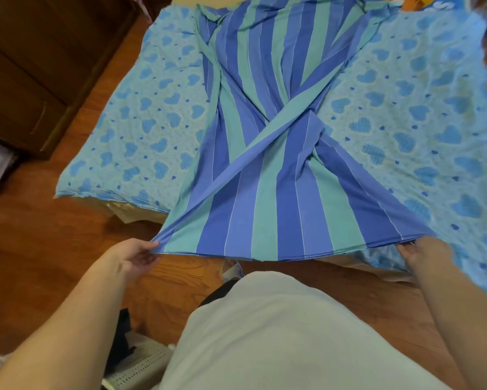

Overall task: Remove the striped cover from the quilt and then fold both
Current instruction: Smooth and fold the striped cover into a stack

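The striped cover (pixel 267 153) is off the quilt and lies on top of it, running from 12 o'clock down to 6 o'clock through the middle of the view. It has wide dark blue, light blue and green stripes, and one fold crosses over it in the middle like a sash. The quilt (pixel 422 116) is light blue with darker blue hearts, and it is spread flat under the cover, showing at 9 o'clock and at 3 o'clock. The quilt lies on a brown wooden floor (pixel 53 249). A dark wooden cabinet (pixel 39 66) stands at 10 o'clock, just beside the quilt's edge. At 7 o'clock, near the person's feet, there is a white thing with small holes (pixel 141 367); it is too blurry to tell what it is. The person's pale shirt (pixel 293 333) fills the view at 6 o'clock. The left hand (pixel 135 256) is closed, pinching the near left corner of the cover at 8 o'clock. The right hand (pixel 425 254) is closed on the near right corner at 4 o'clock. The near edge of the cover is pulled tight between the two hands, lifted a little above the floor.
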`<state>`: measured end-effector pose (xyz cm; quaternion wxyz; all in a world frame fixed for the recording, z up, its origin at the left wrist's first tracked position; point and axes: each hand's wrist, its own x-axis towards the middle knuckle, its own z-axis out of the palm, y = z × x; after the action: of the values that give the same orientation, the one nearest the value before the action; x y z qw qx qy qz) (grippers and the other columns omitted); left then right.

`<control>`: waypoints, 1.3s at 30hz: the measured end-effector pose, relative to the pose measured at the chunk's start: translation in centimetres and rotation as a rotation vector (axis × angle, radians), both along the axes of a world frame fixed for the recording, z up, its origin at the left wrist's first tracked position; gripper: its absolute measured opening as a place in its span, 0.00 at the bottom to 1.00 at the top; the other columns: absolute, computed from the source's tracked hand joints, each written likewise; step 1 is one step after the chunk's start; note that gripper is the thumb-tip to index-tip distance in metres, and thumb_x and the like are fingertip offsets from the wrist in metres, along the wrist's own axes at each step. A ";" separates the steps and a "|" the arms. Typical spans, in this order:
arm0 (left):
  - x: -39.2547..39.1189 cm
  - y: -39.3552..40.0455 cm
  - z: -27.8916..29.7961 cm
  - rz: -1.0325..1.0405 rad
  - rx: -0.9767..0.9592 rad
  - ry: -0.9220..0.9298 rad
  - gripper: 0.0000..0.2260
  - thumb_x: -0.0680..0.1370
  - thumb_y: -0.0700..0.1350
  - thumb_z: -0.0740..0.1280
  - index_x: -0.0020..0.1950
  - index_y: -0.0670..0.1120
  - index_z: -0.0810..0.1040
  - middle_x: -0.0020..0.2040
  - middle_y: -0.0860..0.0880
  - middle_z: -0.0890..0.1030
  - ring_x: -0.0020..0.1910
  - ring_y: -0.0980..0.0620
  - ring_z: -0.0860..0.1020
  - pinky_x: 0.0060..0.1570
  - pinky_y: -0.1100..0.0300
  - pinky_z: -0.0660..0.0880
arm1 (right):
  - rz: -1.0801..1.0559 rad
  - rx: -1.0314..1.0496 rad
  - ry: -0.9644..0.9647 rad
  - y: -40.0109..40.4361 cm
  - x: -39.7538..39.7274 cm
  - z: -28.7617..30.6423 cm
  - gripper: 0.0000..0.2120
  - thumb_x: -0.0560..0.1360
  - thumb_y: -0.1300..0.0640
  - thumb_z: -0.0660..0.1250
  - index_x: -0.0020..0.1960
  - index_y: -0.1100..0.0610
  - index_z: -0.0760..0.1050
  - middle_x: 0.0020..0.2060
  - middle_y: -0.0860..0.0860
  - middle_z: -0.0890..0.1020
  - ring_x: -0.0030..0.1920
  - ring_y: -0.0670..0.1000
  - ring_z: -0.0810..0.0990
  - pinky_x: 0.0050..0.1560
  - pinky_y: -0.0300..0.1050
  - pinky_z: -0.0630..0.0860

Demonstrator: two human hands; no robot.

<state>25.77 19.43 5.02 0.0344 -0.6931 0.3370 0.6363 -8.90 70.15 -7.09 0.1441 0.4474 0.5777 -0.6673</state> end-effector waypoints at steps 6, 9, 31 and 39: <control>-0.7 0.2 -0.5 0.119 -0.154 -0.003 0.11 0.81 0.30 0.60 0.60 0.39 0.75 0.42 0.44 0.75 0.39 0.52 0.74 0.49 0.56 0.78 | -0.028 -0.093 -0.005 0.3 0.5 -0.1 0.22 0.82 0.63 0.47 0.75 0.59 0.62 0.69 0.55 0.72 0.55 0.56 0.77 0.50 0.53 0.79; -0.8 -0.7 0.3 0.198 -0.407 -0.157 0.14 0.77 0.31 0.67 0.62 0.39 0.79 0.38 0.46 0.76 0.33 0.52 0.74 0.31 0.61 0.74 | -0.039 -0.059 -0.047 0.3 0.4 1.9 0.17 0.83 0.63 0.46 0.67 0.56 0.67 0.60 0.52 0.79 0.48 0.51 0.79 0.47 0.51 0.78; -7.9 13.3 7.3 -0.396 -0.207 0.357 0.16 0.73 0.24 0.65 0.36 0.44 0.79 0.35 0.45 0.79 0.32 0.49 0.76 0.36 0.59 0.73 | 1.631 0.089 0.603 -21.0 14.3 14.2 0.12 0.78 0.51 0.67 0.60 0.51 0.79 0.56 0.43 0.79 0.57 0.43 0.77 0.58 0.34 0.71; -9.3 15.1 9.9 -0.497 -0.419 0.443 0.11 0.74 0.27 0.67 0.41 0.42 0.81 0.40 0.40 0.81 0.38 0.46 0.80 0.39 0.60 0.77 | 1.436 0.184 0.935 -25.0 19.8 14.5 0.20 0.72 0.48 0.70 0.63 0.50 0.76 0.55 0.44 0.79 0.56 0.45 0.77 0.57 0.41 0.73</control>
<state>16.50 34.54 14.92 -0.0282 -0.4282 0.6165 0.6602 10.85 45.18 7.45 0.2416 -0.3370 0.7725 -0.4809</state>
